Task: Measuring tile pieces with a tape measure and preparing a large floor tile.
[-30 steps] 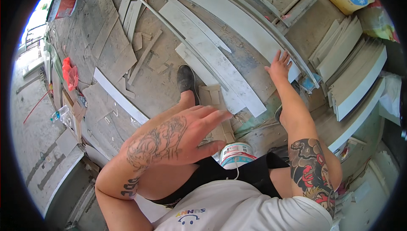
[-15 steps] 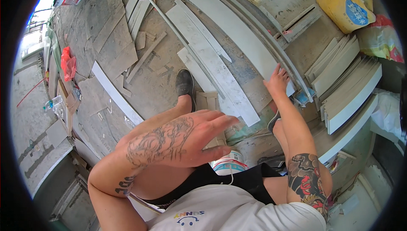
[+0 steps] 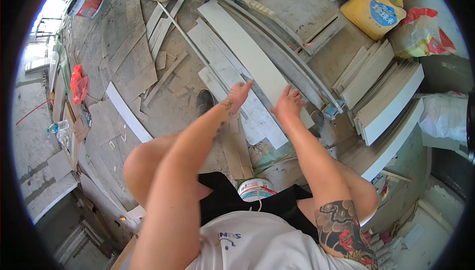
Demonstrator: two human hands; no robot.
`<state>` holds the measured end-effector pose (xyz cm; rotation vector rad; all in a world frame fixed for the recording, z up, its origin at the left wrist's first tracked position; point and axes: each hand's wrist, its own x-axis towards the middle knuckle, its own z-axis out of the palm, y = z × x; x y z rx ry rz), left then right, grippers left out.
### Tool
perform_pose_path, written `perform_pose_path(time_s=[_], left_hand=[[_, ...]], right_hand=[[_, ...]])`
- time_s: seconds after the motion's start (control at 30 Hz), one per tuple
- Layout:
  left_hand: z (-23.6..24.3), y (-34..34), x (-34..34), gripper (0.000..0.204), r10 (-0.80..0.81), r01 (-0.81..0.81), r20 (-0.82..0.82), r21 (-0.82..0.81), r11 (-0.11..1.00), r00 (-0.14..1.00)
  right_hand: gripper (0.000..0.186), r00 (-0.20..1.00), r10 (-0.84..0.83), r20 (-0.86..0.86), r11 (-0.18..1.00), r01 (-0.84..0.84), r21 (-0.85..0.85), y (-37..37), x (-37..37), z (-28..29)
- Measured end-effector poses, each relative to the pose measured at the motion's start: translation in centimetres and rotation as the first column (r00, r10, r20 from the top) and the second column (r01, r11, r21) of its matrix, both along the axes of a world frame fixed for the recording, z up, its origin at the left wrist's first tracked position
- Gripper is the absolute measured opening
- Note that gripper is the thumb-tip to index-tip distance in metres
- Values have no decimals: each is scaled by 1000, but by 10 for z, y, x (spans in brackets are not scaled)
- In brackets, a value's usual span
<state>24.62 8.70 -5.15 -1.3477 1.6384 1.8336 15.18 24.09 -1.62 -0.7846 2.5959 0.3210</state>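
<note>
A long white board (image 3: 247, 45) lies slantwise on the floor ahead of me, beside a long metal rail. At its left edge my left hand (image 3: 239, 95) has closed fingers, apparently pinching that edge; the fingertips are small and slightly blurred. My right hand (image 3: 289, 103) rests over the board's near end, fingers spread and stretched forward. Left of this board, partly under my left hand, lie dusty white strips (image 3: 257, 114) and a thin metal rod (image 3: 190, 42).
Stacked white boards (image 3: 391, 101) stand at the right, below a yellow sack (image 3: 371, 10). A long metal frame (image 3: 282, 42) runs beyond the board. Between my knees is a white bucket (image 3: 256, 189). Scrap boards (image 3: 128, 47), a red bag (image 3: 79, 84) and a curved white strip (image 3: 127, 111) lie leftward.
My left hand has reached forward from above my lap to the board's left edge. My right hand has shifted left, and the board's near end sits farther from the metal rail's end.
</note>
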Motion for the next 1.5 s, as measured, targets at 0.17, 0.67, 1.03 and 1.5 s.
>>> perform_pose_path(time_s=[0.17, 0.67, 1.03, 1.5], left_hand=[[-25, 50, -31, 60, 727, -623, -32, 492, 609, 686], [54, -11, 20, 45, 552, -594, -249, -144, 792, 796], [173, -24, 122, 40, 685, -703, -256, 29, 711, 682], [132, -61, 220, 51, 816, -821, -155, 51, 569, 556]], right_hand=[[101, 1000, -21, 21, 998, 23, -61, -5, 12, 21], [48, 830, 153, 536, 717, 280, -639, -11, 34, 81], [40, 776, 271, 570, 587, 336, -736, -35, 125, 153], [35, 549, 315, 774, 656, 463, -596, -88, 203, 139]])
